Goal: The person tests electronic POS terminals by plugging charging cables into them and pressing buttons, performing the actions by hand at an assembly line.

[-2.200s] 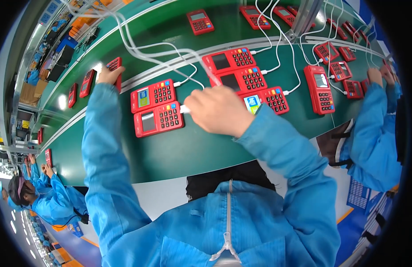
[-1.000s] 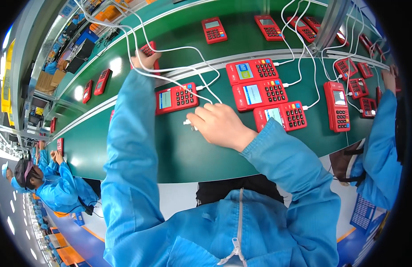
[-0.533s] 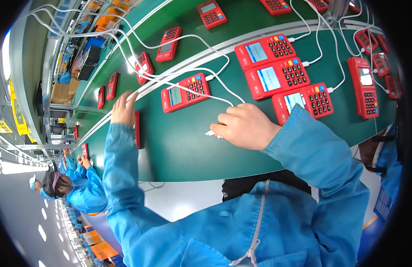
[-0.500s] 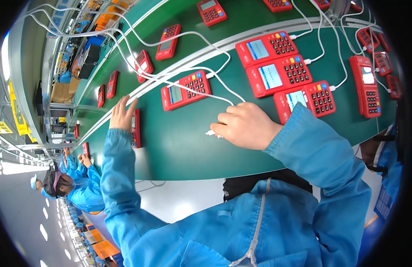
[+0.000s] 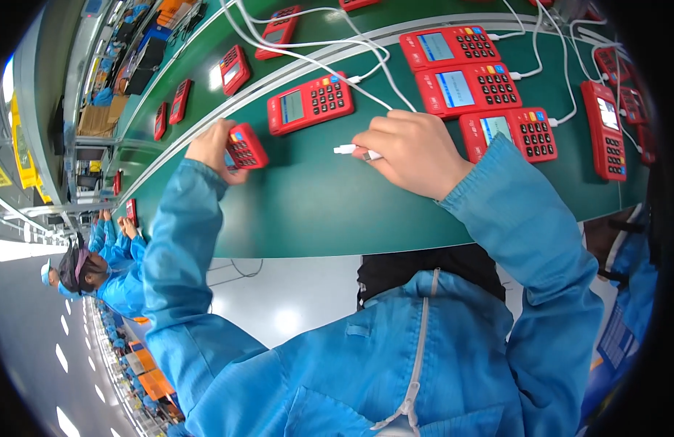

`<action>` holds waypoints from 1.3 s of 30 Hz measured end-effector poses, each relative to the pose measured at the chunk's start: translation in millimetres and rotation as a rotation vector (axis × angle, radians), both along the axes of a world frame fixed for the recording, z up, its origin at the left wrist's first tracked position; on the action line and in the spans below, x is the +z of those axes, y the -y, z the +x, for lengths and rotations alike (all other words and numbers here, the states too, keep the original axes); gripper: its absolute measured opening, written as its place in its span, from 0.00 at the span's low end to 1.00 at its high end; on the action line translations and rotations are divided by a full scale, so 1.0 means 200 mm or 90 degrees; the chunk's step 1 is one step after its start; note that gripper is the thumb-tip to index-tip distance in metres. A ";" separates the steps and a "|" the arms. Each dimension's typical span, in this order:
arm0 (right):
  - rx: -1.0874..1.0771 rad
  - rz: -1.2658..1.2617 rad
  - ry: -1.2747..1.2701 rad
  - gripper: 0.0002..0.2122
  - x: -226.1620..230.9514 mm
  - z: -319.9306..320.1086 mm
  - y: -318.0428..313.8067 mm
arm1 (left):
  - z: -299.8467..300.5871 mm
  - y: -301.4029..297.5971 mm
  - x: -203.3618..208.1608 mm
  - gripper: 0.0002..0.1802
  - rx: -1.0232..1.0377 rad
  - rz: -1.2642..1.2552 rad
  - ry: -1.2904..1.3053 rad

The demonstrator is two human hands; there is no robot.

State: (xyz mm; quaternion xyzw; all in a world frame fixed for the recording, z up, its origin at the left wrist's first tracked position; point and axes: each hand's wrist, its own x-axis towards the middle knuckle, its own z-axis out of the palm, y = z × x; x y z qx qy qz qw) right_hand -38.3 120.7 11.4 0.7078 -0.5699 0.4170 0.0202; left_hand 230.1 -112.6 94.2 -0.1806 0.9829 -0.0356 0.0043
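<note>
My left hand (image 5: 211,148) is closed round a red card payment terminal (image 5: 243,148), tilted up off the green table (image 5: 308,211), its keypad end facing my right hand. My right hand (image 5: 413,149) pinches white USB cables (image 5: 345,149); two plug ends stick out past the fingers toward the left. Between and beyond the hands lies another red terminal (image 5: 310,104) with a white cable plugged into its keypad end. Right of my right hand, a terminal with a lit screen (image 5: 508,133) lies partly behind my sleeve.
Two more cabled terminals (image 5: 468,89) lie in the same row. A cabled terminal (image 5: 605,131) stands lengthwise at far right. Beyond a metal rail (image 5: 267,89), several terminals (image 5: 235,69) sit on a green surface. Co-workers in blue (image 5: 118,273) are at left.
My left hand has taken hold of the terminal at the left and lifted it, tilting it. My right hand has shifted slightly away from me, cables still in it. The view has shifted a little.
</note>
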 end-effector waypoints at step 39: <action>-0.019 0.057 -0.044 0.06 -0.04 0.00 0.06 | -0.36 -0.45 -0.14 0.44 0.010 0.189 -0.016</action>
